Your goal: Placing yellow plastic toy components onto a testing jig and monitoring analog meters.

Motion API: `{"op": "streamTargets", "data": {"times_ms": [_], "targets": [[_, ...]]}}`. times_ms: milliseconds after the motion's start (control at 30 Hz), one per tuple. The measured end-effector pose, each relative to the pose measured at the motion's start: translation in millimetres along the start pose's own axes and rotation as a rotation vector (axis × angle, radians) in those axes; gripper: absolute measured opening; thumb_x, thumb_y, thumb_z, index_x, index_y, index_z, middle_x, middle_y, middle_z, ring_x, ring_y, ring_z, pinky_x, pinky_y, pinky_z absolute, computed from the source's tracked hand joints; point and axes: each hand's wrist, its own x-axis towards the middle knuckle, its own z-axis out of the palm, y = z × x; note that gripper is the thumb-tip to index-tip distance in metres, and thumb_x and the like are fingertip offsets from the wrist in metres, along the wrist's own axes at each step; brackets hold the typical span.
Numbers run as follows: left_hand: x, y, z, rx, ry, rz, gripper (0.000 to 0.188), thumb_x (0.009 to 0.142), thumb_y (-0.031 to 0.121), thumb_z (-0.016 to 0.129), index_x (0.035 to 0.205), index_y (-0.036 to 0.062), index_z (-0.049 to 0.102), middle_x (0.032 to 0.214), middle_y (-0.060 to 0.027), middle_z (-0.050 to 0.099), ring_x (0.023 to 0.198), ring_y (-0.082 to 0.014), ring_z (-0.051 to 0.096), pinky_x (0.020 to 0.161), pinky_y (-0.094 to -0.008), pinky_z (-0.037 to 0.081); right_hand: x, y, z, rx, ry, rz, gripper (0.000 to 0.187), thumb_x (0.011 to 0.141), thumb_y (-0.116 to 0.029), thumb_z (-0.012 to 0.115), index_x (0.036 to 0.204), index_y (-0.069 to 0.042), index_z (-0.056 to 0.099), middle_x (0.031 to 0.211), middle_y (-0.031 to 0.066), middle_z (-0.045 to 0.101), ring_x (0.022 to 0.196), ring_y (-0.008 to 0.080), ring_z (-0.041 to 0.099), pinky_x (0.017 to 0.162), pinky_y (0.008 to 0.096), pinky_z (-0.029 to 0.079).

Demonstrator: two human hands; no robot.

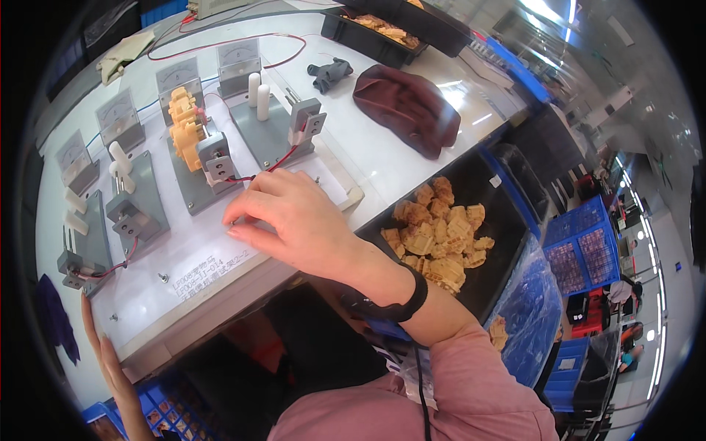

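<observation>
My right hand (290, 220) is over the front of a white test board (213, 253). Its thumb and forefinger come together low over the surface, close to a small dark spot; what they pinch, if anything, I cannot make out. By the board's left front corner is my left hand (110, 367), with long fingers stretched along the edge and nothing visible in them. Beyond the right hand, a yellow-orange plastic part (187, 140) sits on a grey fixture (198, 192), beside its metal clamp block (216, 158). An unoccupied fixture (268, 136) with white pegs stands to its right.
Two more pegged fixtures (147, 192) stand left, with dial meters (120, 121) behind. A black bin (485, 283) of yellow parts (441, 242) is at right. A maroon cloth (408, 110), a grey toy-like object (329, 75) and black trays (360, 40) lie farther back.
</observation>
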Motion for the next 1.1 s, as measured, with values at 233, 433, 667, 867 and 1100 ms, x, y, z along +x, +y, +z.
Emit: {"op": "streamTargets", "data": {"times_ms": [233, 433, 667, 867, 1100], "targets": [[-1, -4, -3, -0.008, -0.007, 0.012, 0.070, 0.099, 0.040, 0.035, 0.155, -0.0016, 0.028, 0.161, -0.0165, 0.029, 0.151, -0.0280, 0.022, 0.122, -0.0402, 0.011, 0, 0, 4, -0.018, 0.036, -0.031, 0.009, 0.085, -0.018, 0.073, 0.090, -0.014, 0.068, 0.088, 0.0015, 0.061, 0.088, 0.0244, 0.058, 0.080, 0.0377, 0.045], [0, 2, -3, 0.037, -0.022, 0.017, 0.071, 0.099, 0.043, 0.035, 0.155, -0.0008, 0.029, 0.161, -0.0167, 0.029, 0.150, -0.0286, 0.023, 0.122, -0.0407, 0.012, 1, 0, 5, -0.011, 0.070, -0.076, 0.009, 0.082, -0.015, 0.075, 0.088, -0.014, 0.068, 0.084, 0.0015, 0.061, 0.084, 0.0246, 0.059, 0.077, 0.0378, 0.045], [-4, 25, -1, -0.032, -0.047, -0.016, 0.069, 0.100, 0.039, 0.036, 0.154, -0.0020, 0.028, 0.160, -0.0170, 0.030, 0.150, -0.0278, 0.023, 0.122, -0.0387, 0.014, 3, -5, 2, -0.034, 0.040, -0.062, 0.010, 0.081, -0.013, 0.075, 0.089, -0.012, 0.069, 0.082, 0.0031, 0.061, 0.082, 0.0250, 0.058, 0.075, 0.0369, 0.045], [-4, 37, -1, -0.021, -0.067, -0.019, 0.068, 0.101, 0.040, 0.035, 0.153, -0.0027, 0.030, 0.159, -0.0181, 0.031, 0.150, -0.0292, 0.024, 0.122, -0.0387, 0.014, 4, -7, 2, -0.049, 0.003, -0.010, 0.011, 0.082, -0.016, 0.075, 0.089, -0.013, 0.067, 0.080, 0.0006, 0.061, 0.081, 0.0239, 0.059, 0.075, 0.0371, 0.043], [-5, 41, -3, 0.024, -0.061, -0.039, 0.068, 0.100, 0.040, 0.036, 0.153, -0.0024, 0.031, 0.158, -0.0189, 0.032, 0.149, -0.0297, 0.025, 0.122, -0.0389, 0.014, 5, -8, 4, -0.043, -0.004, -0.019, 0.010, 0.082, -0.015, 0.076, 0.087, -0.012, 0.067, 0.081, 0.0004, 0.062, 0.081, 0.0235, 0.059, 0.075, 0.0365, 0.044]]}}
